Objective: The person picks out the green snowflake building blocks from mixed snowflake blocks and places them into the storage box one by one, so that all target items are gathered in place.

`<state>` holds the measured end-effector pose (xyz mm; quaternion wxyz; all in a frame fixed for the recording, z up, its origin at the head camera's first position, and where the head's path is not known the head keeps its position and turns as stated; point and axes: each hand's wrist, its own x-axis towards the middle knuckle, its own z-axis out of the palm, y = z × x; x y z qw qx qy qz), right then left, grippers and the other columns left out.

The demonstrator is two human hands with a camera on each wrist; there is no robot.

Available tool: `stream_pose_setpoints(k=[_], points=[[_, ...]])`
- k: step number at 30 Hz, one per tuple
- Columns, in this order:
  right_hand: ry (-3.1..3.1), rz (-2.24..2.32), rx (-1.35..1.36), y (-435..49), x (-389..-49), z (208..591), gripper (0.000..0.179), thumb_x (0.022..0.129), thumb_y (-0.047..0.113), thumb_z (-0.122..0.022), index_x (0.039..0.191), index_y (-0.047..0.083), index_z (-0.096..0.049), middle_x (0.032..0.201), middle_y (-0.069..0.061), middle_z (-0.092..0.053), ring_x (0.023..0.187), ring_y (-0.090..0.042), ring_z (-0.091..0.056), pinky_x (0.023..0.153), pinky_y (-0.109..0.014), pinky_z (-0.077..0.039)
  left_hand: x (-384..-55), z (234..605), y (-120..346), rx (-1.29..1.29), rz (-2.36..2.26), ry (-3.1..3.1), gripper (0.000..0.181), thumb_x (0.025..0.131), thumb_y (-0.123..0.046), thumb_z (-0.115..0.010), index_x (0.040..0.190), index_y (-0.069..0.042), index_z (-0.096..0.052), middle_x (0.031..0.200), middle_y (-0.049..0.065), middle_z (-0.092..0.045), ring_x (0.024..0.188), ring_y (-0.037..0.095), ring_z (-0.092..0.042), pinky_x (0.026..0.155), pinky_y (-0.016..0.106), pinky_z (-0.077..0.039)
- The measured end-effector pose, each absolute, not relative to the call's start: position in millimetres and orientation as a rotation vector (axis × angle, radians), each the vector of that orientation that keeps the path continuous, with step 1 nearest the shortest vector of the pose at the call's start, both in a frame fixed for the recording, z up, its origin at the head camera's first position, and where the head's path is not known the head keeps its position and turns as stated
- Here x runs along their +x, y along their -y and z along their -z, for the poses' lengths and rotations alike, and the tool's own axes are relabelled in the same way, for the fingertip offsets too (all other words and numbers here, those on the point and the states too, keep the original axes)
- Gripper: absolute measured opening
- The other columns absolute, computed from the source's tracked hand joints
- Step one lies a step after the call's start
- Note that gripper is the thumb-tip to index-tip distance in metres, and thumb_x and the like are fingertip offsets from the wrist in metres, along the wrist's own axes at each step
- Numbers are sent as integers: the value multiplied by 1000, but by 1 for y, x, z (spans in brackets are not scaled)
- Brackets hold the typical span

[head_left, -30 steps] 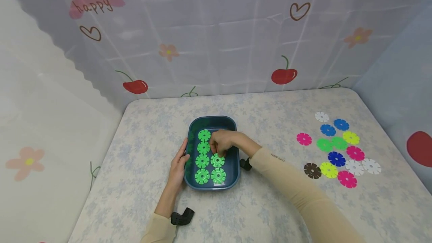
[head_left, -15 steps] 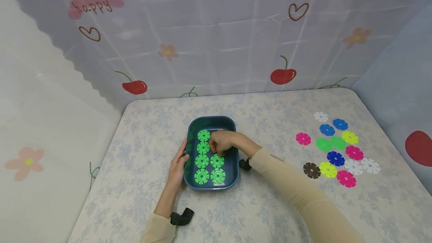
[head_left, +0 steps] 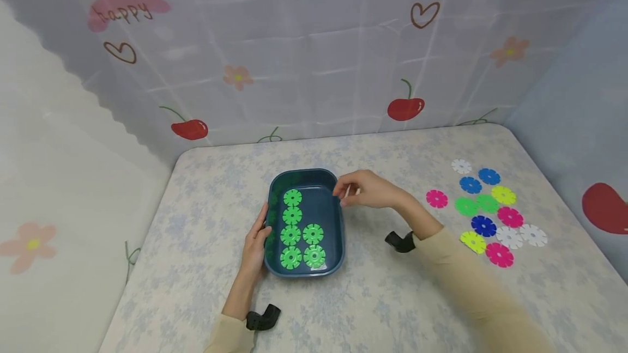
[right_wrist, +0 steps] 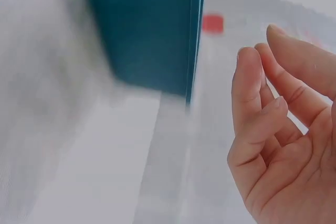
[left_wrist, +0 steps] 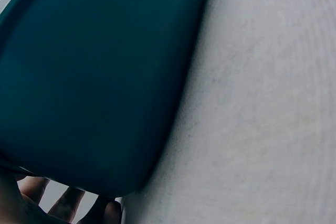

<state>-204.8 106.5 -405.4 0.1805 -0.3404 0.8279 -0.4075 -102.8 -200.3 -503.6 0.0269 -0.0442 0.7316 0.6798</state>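
Observation:
A dark blue-green tray [head_left: 326, 273] lies on the table in the head view. Several green notched plastic discs [head_left: 292, 215] sit flat inside it, in a longer left column and a pair at lower right. My left hand [head_left: 253, 249] holds the tray's left side, thumb at the rim and fingers along the outer wall; the left wrist view shows those fingers [left_wrist: 65, 203] beside the tray wall. Above the tray's upper right rim is my right hand [head_left: 370, 188]. Its fingers are loosely bent, and the right wrist view shows nothing between thumb and fingertips.
Loose notched discs lie spread on the right of the table, among them pink [head_left: 436, 199], blue [head_left: 483, 226], yellow [head_left: 473, 242], green [head_left: 466, 206] and white [head_left: 461, 166] ones. A printed curtain [head_left: 314, 70] hangs behind the table's back edge.
My right hand has risen out of the tray, away from the green discs, and moved right to the rim. The brown disc is now hidden by the right sleeve. My left hand stays put.

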Motion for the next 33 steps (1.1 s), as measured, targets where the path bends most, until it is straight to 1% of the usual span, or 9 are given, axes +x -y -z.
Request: stream_pose_setpoints(k=[3, 6, 10, 13, 15, 20, 26, 29, 33], points=[[-2430, 1178, -853, -152, -197, 408, 18, 87, 5, -71, 105, 7, -71, 98, -10, -69, 82, -16, -63, 75, -32, -55, -102, 504, 200, -137, -2103, -2257, 53, 105, -16, -37, 155, -31, -29, 162, -10, -20, 152, 19, -11, 122, 49, -11], [-2502, 1203, -705, -200, -191, 414, 21, 87, 4, -71, 108, 6, -70, 101, -15, -67, 81, -16, -64, 72, -30, -55, -102, 504, 200, -124, -2108, -2254, 53, 105, -15, -36, 155, -28, -28, 162, -10, -20, 152, 19, -10, 122, 49, -11], [-2605, 1203, -518, -263, -182, 422, 27, 89, 6, -69, 116, 0, -67, 109, -22, -65, 83, -11, -63, 69, -27, -55, -101, 503, 199, -119, -2096, -2251, 53, 105, -14, -35, 156, -28, -27, 163, -9, -18, 152, 20, -9, 122, 49, -10], [-2682, 1148, -379, -301, -175, 425, 33, 91, 9, -67, 122, -1, -64, 114, -22, -64, 85, -7, -60, 69, -27, -55, -101, 502, 199, -104, -2088, -2255, 53, 105, -14, -35, 156, -27, -25, 163, -8, -17, 152, 21, -8, 122, 51, -10], [-2710, 1102, -289, -320, -172, 429, 37, 92, 14, -67, 125, -1, -62, 117, -22, -62, 85, -8, -58, 69, -28, -55, -101, 502, 199, -102, -2090, -2252, 53, 106, -15, -35, 157, -27, -25, 163, -8, -16, 152, 21, -7, 122, 50, -10], [-2730, 995, -168, -344, -171, 440, 46, 92, 24, -69, 128, -3, -60, 115, -22, -61, 88, -17, -56, 67, -29, -53, -101, 502, 200, -96, -2100, -2246, 53, 106, -15, -35, 157, -25, -24, 164, -8, -16, 152, 19, -7, 122, 50, -9], [-2711, 963, -83, -356, -173, 459, 52, 88, 24, -72, 128, -6, -58, 112, -24, -60, 93, -29, -56, 65, -27, -50, -100, 503, 200, -97, -2103, -2239, 53, 106, -15, -35, 157, -27, -25, 164, -8, -15, 153, 18, -6, 123, 49, -10], [-2707, 932, -48, -359, -174, 466, 54, 85, 24, -76, 127, -5, -59, 108, -21, -58, 91, -29, -54, 65, -27, -48, -100, 502, 200, -99, -2101, -2240, 53, 106, -15, -34, 156, -29, -25, 164, -8, -15, 152, 18, -6, 123, 48, -10], [-2727, 876, -32, -360, -175, 474, 52, 80, 25, -79, 121, -3, -62, 98, -14, -55, 84, -25, -50, 64, -28, -44, -101, 502, 200, -91, -2096, -2244, 53, 106, -15, -34, 156, -30, -25, 164, -9, -15, 152, 17, -6, 123, 48, -10]])
